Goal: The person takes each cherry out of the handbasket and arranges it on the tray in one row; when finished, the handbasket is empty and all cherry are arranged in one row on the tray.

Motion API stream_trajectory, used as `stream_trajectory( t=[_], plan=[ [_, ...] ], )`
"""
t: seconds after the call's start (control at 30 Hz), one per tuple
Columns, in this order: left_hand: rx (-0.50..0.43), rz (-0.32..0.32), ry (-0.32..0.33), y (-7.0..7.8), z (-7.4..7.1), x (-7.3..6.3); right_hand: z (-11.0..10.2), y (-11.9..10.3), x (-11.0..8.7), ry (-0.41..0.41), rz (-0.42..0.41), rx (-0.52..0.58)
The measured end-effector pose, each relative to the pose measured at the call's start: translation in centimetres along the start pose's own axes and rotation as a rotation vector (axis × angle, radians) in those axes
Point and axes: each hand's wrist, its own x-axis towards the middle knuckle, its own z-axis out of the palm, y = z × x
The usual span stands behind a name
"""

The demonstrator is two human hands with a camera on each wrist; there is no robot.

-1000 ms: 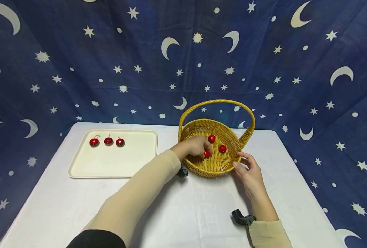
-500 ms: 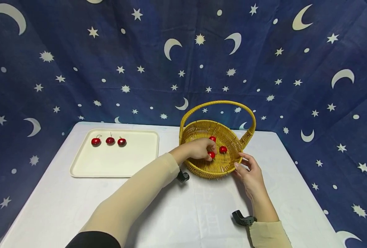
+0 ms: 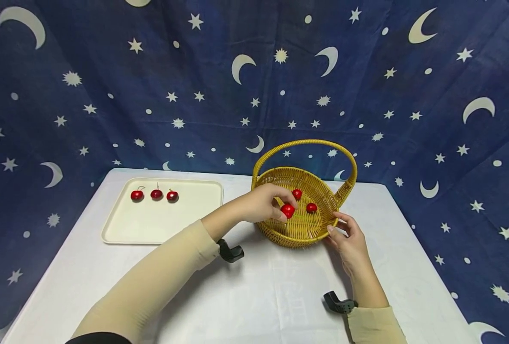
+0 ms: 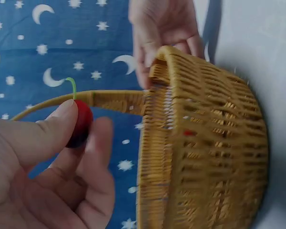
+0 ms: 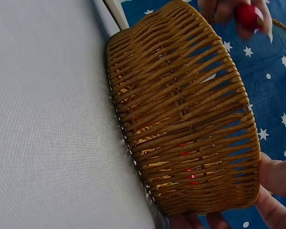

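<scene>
Pinching cherry (image 4: pixel 83 117) between thumb and fingers of our left hand (image 3: pixel 263 203), stem (image 4: pixel 74 87) jutting above thumb tip; our right hand (image 3: pixel 350 243) grips wicker basket (image 3: pixel 296 241) by rim.

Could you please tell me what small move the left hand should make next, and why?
I would probably carry the pinched cherry over to the tray, right of the three cherries in a row there. The left hand has just lifted it clear of the basket, the tray has bare space beside that row, and the right hand grips the basket.
</scene>
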Motion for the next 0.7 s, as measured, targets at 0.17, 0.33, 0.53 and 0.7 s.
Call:
stream_trajectory(
  t=[0.17, 0.33, 0.53, 0.7],
  plan=[
    [0.005, 0.009, 0.094, -0.8, -1.5, -3.5, -0.2, 0.0, -0.1, 0.008, 0.005, 0.001],
    [0.023, -0.073, 0.214, -3.9, -2.9, -7.4, -0.1, 0.1, 0.0, 0.0, 0.005, 0.002],
    [0.239, -0.205, 0.412, -8.5, -5.3, -11.0, 0.0, 0.2, 0.1, 0.005, 0.004, -0.001],
    [0.372, -0.361, 0.537, -11.4, -7.2, -12.9, 0.0, 0.3, 0.2, -0.001, 0.006, -0.003]
  ],
)
